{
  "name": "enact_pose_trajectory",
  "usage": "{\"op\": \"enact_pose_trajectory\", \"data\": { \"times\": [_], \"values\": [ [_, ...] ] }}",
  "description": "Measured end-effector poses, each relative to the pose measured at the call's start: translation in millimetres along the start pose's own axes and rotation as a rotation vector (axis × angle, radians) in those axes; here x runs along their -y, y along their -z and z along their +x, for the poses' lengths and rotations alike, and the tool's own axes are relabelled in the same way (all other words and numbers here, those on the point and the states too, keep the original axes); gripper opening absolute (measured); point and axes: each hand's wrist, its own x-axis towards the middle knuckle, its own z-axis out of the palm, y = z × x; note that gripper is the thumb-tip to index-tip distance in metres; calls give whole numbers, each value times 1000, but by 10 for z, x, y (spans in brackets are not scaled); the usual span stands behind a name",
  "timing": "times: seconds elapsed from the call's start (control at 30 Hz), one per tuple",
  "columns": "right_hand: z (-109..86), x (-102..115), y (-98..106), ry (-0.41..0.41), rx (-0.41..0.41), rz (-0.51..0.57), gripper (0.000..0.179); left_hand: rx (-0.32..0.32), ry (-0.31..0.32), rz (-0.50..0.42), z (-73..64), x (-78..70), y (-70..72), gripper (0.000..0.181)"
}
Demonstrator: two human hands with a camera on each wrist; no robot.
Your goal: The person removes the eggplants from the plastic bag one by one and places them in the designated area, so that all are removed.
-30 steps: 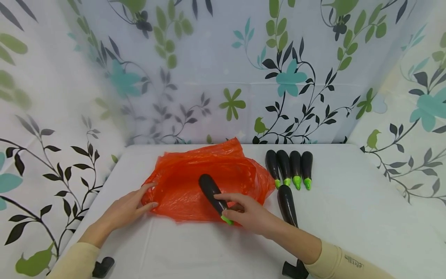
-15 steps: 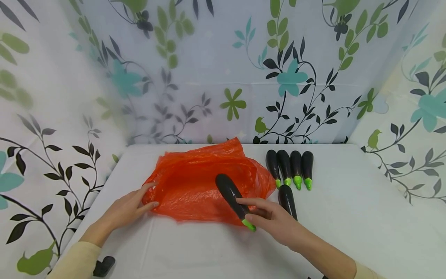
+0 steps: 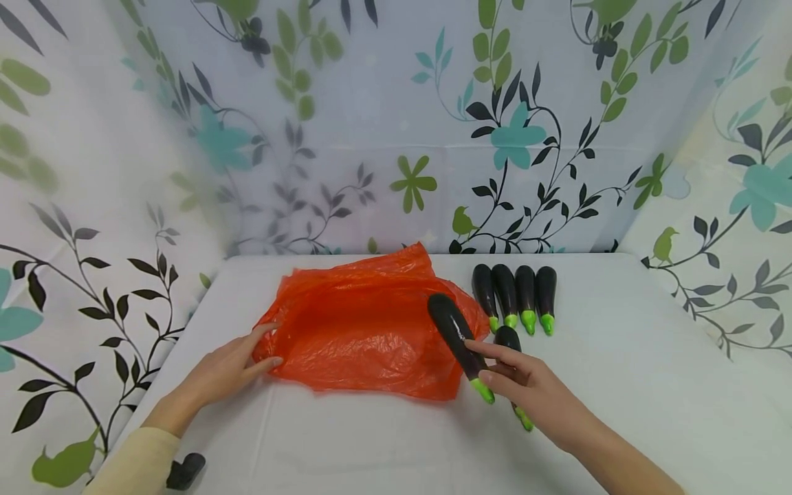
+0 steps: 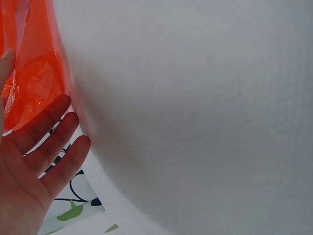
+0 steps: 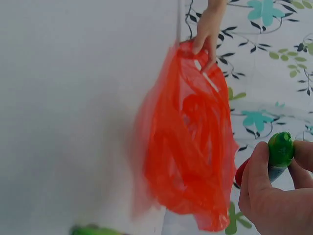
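My right hand pinches an eggplant near its green stem end, thumb on one side and fingers on the other. It is tilted, its dark end over the right part of an orange plastic bag. The right wrist view shows the green tip between thumb and fingers. At the bag's left edge, my left hand touches the plastic with straight, spread fingers; the left wrist view shows its fingers extended. Another eggplant lies on the table, partly hidden behind my right hand.
Several eggplants lie in a row at the back right, green ends toward me. A black object is by my left sleeve. A white cloth covers the table, and a leaf-patterned curtain stands around it.
My right hand has carried the eggplant rightward, from over the bag's middle toward its right side. The left hand and the bag have stayed about where they were.
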Motion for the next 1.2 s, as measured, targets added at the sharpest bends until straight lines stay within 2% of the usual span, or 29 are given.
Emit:
{"op": "enact_pose_trajectory", "data": {
  "times": [0.23, 0.53, 0.93, 1.2],
  "values": [
    [-64, -124, 248, -36, -87, -9, 49, 3, 4, 7, 9, 4, -11, 69],
    [-150, -296, 512, -19, -137, -23, 54, 6, 5, 4, 11, -16, 18, 69],
    [-220, -514, 744, -53, -190, -143, 60, 23, 6, -2, 29, 21, -3, 71],
    [-335, -696, 828, -158, -199, -281, 66, 20, 7, -5, 19, 13, -9, 69]
  ]
}}
